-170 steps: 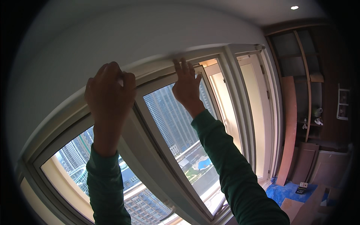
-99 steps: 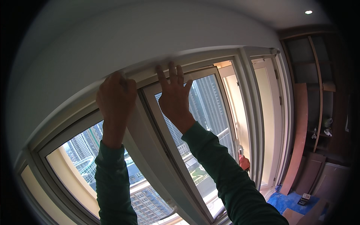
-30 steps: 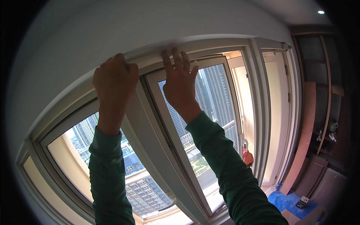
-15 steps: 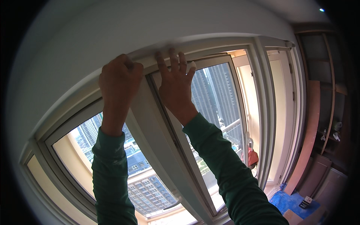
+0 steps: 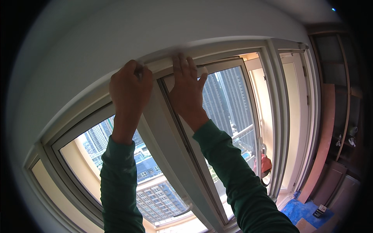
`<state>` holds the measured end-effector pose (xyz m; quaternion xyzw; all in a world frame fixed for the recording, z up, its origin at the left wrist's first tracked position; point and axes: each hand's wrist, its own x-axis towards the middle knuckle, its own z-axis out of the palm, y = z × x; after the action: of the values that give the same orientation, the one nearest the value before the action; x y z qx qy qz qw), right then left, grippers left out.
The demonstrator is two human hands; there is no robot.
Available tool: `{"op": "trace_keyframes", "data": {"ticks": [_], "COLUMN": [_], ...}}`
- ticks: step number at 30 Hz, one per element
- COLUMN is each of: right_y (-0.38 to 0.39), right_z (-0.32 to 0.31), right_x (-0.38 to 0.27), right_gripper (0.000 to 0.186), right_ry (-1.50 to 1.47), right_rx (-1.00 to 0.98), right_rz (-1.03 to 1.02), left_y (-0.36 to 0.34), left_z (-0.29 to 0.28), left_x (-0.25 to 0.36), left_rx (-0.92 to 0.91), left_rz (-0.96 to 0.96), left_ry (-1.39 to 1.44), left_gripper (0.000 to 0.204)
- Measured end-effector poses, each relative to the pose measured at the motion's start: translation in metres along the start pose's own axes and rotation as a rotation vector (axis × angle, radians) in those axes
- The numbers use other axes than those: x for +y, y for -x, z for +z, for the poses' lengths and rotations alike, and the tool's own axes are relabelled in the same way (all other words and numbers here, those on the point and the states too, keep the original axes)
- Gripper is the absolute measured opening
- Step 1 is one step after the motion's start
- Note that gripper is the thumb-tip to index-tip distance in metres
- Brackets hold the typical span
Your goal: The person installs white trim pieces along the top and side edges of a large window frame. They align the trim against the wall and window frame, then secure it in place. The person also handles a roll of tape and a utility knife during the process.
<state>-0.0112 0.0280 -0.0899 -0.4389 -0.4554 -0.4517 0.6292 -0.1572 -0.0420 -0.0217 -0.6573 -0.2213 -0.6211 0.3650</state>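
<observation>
Both my arms, in green sleeves, reach up to the top of a pale window frame, where it meets the wall. My left hand is closed in a fist or pinch against the top rail; anything in its fingers is hidden. Just to the right, my right hand lies open with fingers stretched up onto the top rail and thumb apart. Its fingertips are dim and slightly blurred. Behind the wrists runs the window's wide middle post, with a sliding glass panel on its right.
A grey-white wall curves over the window. Outside are tall buildings and a railing. At the right stand a pale door, a reddish board and dark shelving. Blue sheeting covers some floor, with a small dark container.
The whole view has shifted slightly, so window and hands sit a little further right and lower. My right fingers have drawn closer together; the left hand stays closed at the rail.
</observation>
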Motion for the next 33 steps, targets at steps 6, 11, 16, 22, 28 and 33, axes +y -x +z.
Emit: {"op": "trace_keyframes", "data": {"ticks": [6,11,16,22,28,33], "right_y": [-0.001,-0.002,-0.002,-0.001,-0.002,-0.005], "right_z": [-0.002,0.001,0.0,-0.002,-0.007,-0.009], "right_x": [0.001,-0.003,-0.007,-0.015,-0.003,0.002], "right_gripper": [0.08,0.066,0.065,0.069,0.069,0.067], "right_ry": [0.025,0.146,0.086,0.054,0.015,-0.08], "right_rx": [-0.02,-0.038,-0.034,-0.032,-0.024,-0.035], "right_rz": [-0.002,-0.014,-0.024,-0.014,-0.03,-0.016], "left_y": [-0.002,-0.005,-0.005,-0.01,-0.006,-0.008], "left_z": [0.005,0.004,0.01,0.006,0.005,0.002], "left_x": [-0.009,0.0,0.0,0.009,0.002,0.003], "left_rx": [0.026,-0.051,0.011,-0.073,-0.039,-0.036], "left_rz": [0.086,0.009,0.093,0.031,0.06,0.063], "left_ry": [-0.075,-0.213,-0.25,-0.221,-0.233,-0.182], "left_gripper": [0.019,0.024,0.018,0.023,0.019,0.019]}}
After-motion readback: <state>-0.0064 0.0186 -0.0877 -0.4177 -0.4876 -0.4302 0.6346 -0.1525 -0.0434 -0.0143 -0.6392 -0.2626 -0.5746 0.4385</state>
